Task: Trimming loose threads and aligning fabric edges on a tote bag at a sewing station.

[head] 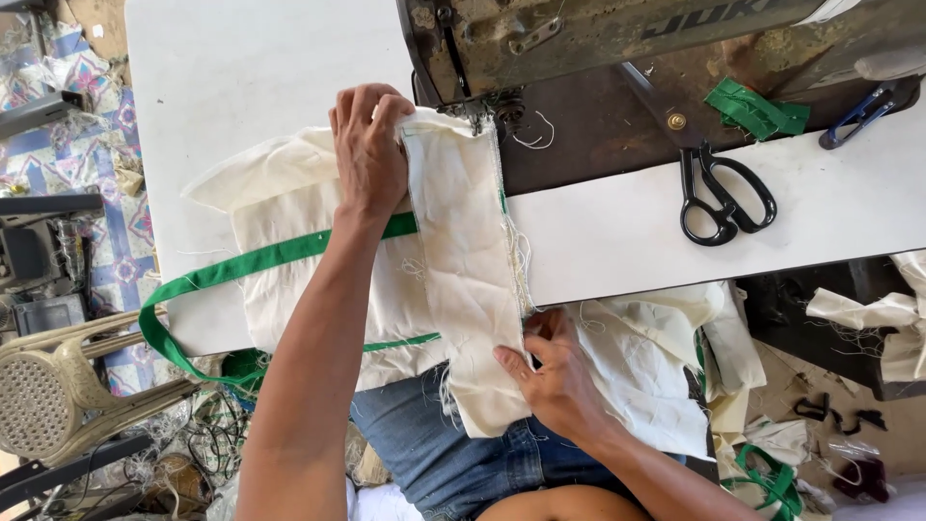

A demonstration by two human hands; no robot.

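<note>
Left grip: left hand (pixel 369 154) flat, fingers together, pressing the cream cloth strip (pixel 468 270) down at its far end, just beside the needle (pixel 476 121).
Right grip: right hand (pixel 555 376) pinching the strip's near right edge, thumb on top.
Strip: lying far-to-near across the tabletop (pixel 627 232), over a cream bag with green strap (pixel 241 265), near end hanging onto the lap.
Machine: old sewing machine (pixel 598 39) at far edge.
Scissors: black scissors (pixel 719 188) well right.
Risk: fingertips likely too close to needle; loose frayed threads could snag; uneven pull might skew the seam.
</note>
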